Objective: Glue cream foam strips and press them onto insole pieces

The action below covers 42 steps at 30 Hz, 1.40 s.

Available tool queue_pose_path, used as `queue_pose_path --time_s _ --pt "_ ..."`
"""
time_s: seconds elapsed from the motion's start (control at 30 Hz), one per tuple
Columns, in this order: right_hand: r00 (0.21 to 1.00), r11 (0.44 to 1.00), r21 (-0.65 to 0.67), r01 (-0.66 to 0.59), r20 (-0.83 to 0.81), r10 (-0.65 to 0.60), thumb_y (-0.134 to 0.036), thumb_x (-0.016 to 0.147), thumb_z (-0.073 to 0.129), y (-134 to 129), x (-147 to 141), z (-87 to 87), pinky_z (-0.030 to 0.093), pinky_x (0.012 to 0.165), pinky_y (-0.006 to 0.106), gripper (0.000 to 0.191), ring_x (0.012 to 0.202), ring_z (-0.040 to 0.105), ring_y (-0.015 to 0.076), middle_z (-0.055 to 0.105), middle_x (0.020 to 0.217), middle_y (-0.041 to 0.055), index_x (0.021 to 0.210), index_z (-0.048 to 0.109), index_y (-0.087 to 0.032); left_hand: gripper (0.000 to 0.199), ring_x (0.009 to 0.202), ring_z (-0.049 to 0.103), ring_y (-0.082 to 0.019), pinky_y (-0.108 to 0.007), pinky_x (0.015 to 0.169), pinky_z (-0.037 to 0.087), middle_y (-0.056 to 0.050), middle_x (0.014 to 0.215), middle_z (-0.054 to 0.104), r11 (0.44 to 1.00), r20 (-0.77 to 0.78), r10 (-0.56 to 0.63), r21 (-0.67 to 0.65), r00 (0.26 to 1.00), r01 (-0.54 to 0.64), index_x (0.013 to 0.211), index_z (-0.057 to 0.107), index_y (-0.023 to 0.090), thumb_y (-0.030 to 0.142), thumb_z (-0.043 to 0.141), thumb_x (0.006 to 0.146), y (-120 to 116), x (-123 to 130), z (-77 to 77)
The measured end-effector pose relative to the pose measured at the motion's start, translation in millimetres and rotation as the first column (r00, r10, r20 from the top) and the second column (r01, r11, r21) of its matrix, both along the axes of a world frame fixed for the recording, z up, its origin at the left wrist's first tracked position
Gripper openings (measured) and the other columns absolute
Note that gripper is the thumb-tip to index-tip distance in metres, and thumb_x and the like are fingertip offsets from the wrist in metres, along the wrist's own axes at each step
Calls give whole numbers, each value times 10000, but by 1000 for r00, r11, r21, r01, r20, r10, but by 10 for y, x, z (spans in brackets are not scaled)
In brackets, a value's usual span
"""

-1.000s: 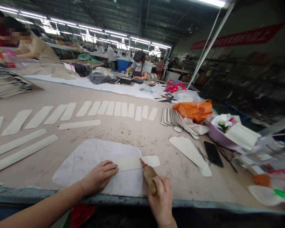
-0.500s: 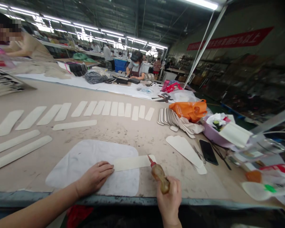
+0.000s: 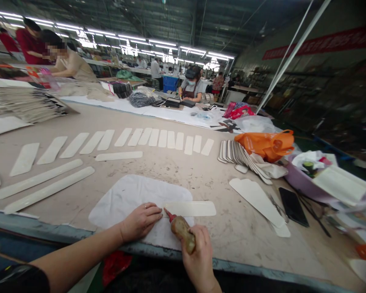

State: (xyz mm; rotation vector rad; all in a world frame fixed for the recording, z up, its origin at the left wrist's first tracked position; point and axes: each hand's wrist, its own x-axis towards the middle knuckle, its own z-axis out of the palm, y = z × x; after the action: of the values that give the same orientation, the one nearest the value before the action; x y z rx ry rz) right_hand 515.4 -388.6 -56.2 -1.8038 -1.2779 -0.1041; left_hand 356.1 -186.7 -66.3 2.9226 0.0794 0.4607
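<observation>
A pale, round-ended strip (image 3: 190, 208) lies partly on a white cloth (image 3: 125, 199) and partly on the bare table. My left hand (image 3: 142, 221) rests on the cloth, its fingers laid out nearly flat and the fingertips at the strip's left end. My right hand (image 3: 198, 252) is wrapped around a brownish squeeze glue bottle (image 3: 183, 234) with a red nozzle. The nozzle tip points at the strip's left end, close to my left fingertips; whether it touches is too small to tell.
Beyond the cloth lies a row of several pale pieces (image 3: 153, 137), with longer strips (image 3: 50, 189) at left. To the right are stacked pieces (image 3: 256, 201), a phone (image 3: 293, 206), an orange bag (image 3: 264, 144) and a purple basin (image 3: 301, 179). Co-workers sit and stand farther back.
The bottle has swept leftward along the strip, from its right end to its left end by my left hand. My view has turned left. My left fingers stay at the strip's left end.
</observation>
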Motion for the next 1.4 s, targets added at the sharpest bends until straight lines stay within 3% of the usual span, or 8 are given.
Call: queue_pose_path --time_s 0.33,0.53,0.83,0.93,1.07,1.2,1.3,1.4 --pt "1000 998 -49 29 -9 -30 -147 787 542 -199 38 -8 491 669 318 147 772 525 180 511 847 49 918 505 -202 298 1011 532 -205 -371 896 479 -84 1083 635 1000 17 -15 -10 1000 15 1097 613 181 135 441 857 -2 3 8" --pt "966 967 -39 253 66 -250 -255 818 565 -459 333 -7 485 680 336 154 779 527 196 529 846 60 945 502 -196 293 1014 536 -199 -362 893 488 -80 1086 642 1000 47 -30 3 998 30 1089 622 185 128 453 857 25 10 -39" --pt "828 836 -22 548 156 -538 -393 803 593 -693 725 11 464 660 362 263 773 526 231 524 837 81 942 518 -183 303 1023 545 -197 -341 894 493 -68 1102 645 1000 52 -17 -3 999 17 1095 625 210 129 473 846 45 7 -70" --pt "870 878 28 477 126 -477 -338 806 589 -616 660 -4 474 684 371 217 791 522 226 524 849 80 939 510 -186 300 1022 545 -197 -338 892 493 -68 1103 646 1000 52 -14 6 999 14 1093 626 210 130 474 847 50 5 -79" --pt "972 970 85 229 34 -232 -197 798 543 -367 357 -2 489 685 354 158 811 516 206 509 866 71 949 498 -190 295 1026 546 -194 -337 902 487 -67 1100 647 1000 59 -17 -4 998 17 1086 631 214 137 480 846 51 6 -84" --pt "1000 999 27 22 3 -22 -99 766 500 -143 87 17 492 657 337 221 782 511 186 500 853 55 965 508 -196 310 1037 540 -195 -343 909 486 -67 1113 643 1000 41 -16 -2 999 16 1108 618 212 135 475 844 42 2 -70" --pt "998 999 -15 42 45 -41 -105 772 500 -147 122 1 498 655 342 226 788 515 190 510 861 60 975 519 -202 312 1036 542 -197 -347 909 490 -66 1113 644 1000 37 -10 1 999 10 1107 618 214 131 474 843 37 0 -59" --pt "971 977 5 212 107 -212 -176 798 533 -294 346 -31 507 690 366 193 819 528 205 525 893 77 989 522 -200 310 1028 553 -197 -346 904 495 -70 1095 651 1000 59 -9 -5 998 10 1097 628 219 131 473 843 36 4 -56"
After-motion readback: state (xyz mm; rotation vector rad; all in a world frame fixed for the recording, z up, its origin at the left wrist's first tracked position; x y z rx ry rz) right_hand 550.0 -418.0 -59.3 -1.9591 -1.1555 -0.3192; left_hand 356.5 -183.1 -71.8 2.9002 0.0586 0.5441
